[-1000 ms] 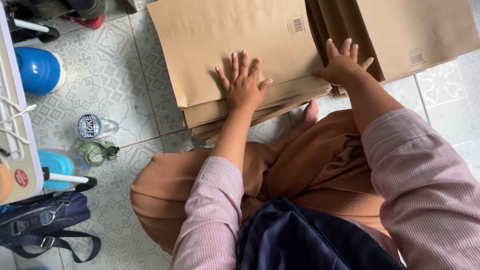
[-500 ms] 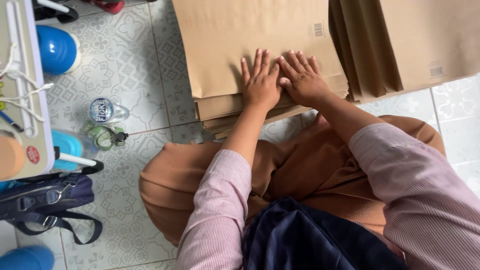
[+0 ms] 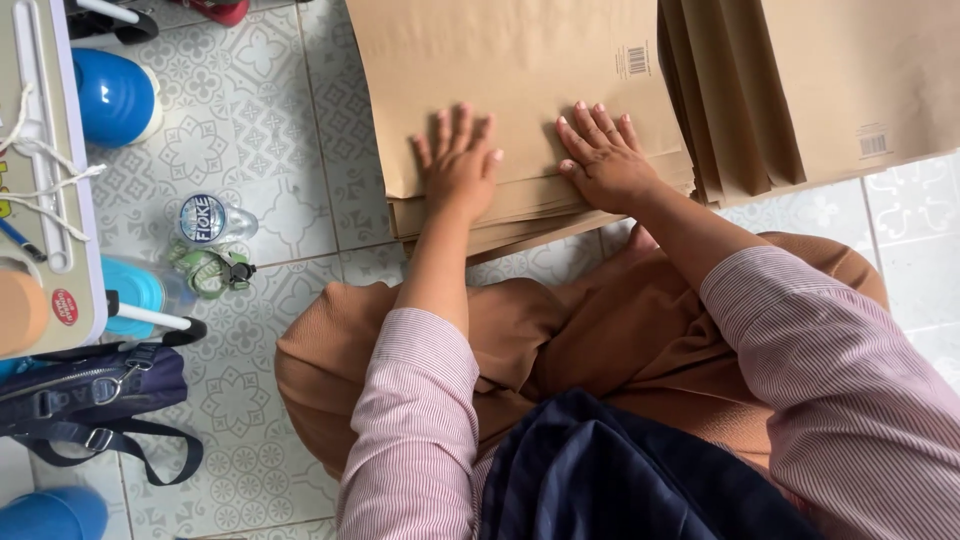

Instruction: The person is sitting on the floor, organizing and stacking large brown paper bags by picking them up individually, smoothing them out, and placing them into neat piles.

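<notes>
A stack of large brown paper sheets (image 3: pixel 500 60) lies flat on the patterned tile floor in front of me. My left hand (image 3: pixel 458 165) rests palm down on the stack's near edge, fingers spread. My right hand (image 3: pixel 604 160) lies flat on the same top sheet a little to the right, fingers apart. Neither hand grips anything. A second batch of brown sheets (image 3: pixel 830 80) leans folded at the right. I sit on the floor in brown trousers and a striped pink shirt.
At the left stand a clear water bottle (image 3: pixel 212 222), a small green object (image 3: pixel 212 270), a blue round container (image 3: pixel 112 95), a light blue bottle (image 3: pixel 140 290) and a low table edge (image 3: pixel 40 200). A dark strapped bag (image 3: pixel 90 395) lies at the lower left.
My right hand slid left across the stack from its right edge to beside my left hand, then both hands spread a little apart. The view shifted slightly.
</notes>
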